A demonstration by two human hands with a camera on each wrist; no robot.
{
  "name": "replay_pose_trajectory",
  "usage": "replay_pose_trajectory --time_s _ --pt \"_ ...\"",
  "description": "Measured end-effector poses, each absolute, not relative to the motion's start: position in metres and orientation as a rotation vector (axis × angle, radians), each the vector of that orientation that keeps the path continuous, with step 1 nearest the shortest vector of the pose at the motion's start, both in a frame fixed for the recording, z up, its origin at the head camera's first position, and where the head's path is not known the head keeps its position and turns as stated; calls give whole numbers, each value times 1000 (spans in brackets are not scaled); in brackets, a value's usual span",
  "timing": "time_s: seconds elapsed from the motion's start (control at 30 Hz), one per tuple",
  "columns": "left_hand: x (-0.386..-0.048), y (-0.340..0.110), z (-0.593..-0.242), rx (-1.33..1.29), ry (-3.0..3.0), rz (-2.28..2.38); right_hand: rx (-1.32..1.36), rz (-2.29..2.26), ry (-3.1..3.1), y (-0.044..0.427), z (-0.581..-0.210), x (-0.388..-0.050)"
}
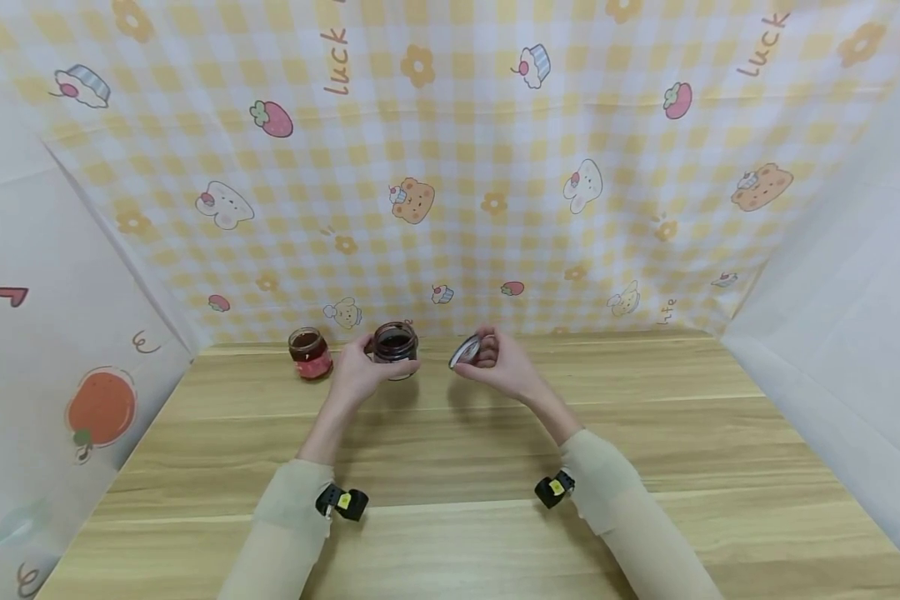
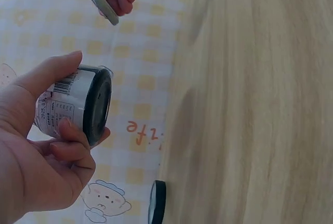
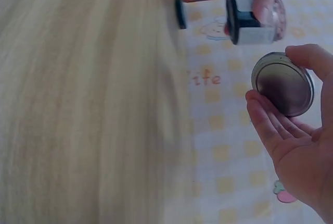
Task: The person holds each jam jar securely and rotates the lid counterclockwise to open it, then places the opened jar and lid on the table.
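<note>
In the head view, my left hand (image 1: 358, 373) grips an uncapped glass jar (image 1: 394, 352) with something dark inside, held above the table. The left wrist view shows the jar's white label (image 2: 63, 104) with a barcode. To the right, my right hand (image 1: 506, 368) pinches a round metal lid (image 1: 463, 353) at its edges, tilted and apart from the jar. Its silvery inner side (image 3: 283, 86) faces the right wrist camera. Left of my left hand stands a second uncapped jar (image 1: 311, 357) with a red label.
A dark round lid (image 2: 157, 203) lies on the wooden table (image 1: 450, 550), near the red-labelled jar in the right wrist view; in the head view it cannot be made out. A yellow checked cloth (image 1: 465, 133) hangs along the table's back edge.
</note>
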State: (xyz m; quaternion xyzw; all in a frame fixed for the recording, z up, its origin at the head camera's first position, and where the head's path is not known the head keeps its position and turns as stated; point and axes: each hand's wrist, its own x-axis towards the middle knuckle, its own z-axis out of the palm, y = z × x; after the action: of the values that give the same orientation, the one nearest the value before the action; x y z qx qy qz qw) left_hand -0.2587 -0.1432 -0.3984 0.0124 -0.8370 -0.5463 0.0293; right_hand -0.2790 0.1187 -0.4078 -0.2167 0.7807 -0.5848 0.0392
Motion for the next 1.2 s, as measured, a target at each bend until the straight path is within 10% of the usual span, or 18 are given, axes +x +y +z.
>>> replay_pose_trajectory --time_s 1.2 --pt "-283 -148 -433 148 -2702 -1702 -647 -1365 2583 95 -442 -310"
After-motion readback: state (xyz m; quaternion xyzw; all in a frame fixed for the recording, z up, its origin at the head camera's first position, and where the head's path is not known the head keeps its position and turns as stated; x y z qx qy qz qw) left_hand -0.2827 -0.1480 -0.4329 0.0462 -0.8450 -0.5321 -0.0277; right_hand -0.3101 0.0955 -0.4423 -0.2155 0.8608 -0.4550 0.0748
